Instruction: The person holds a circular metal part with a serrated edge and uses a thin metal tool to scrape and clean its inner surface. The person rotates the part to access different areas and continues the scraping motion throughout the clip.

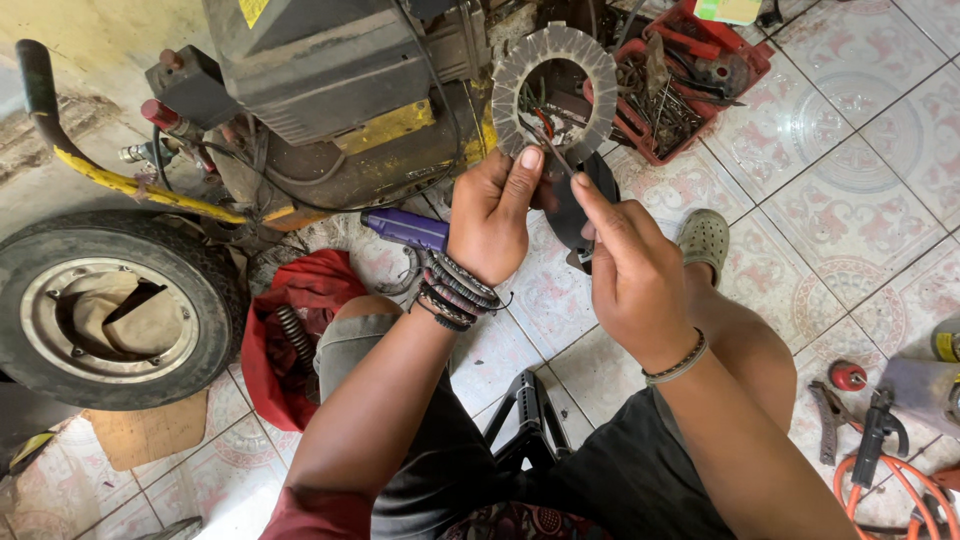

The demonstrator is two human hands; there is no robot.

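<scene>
While left hand fingers pinch grey friction ring — right hand fingers closed on thin tool.

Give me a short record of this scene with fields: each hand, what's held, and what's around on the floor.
left hand: pinches the lower edge of a grey ring-shaped disc, held upright
right hand: thumb and forefinger at the disc's lower rim, a dark round plate behind it
floor left: wheel with tyre, red cloth
floor top right: red tray of tools
floor right: pliers, orange hose
</scene>
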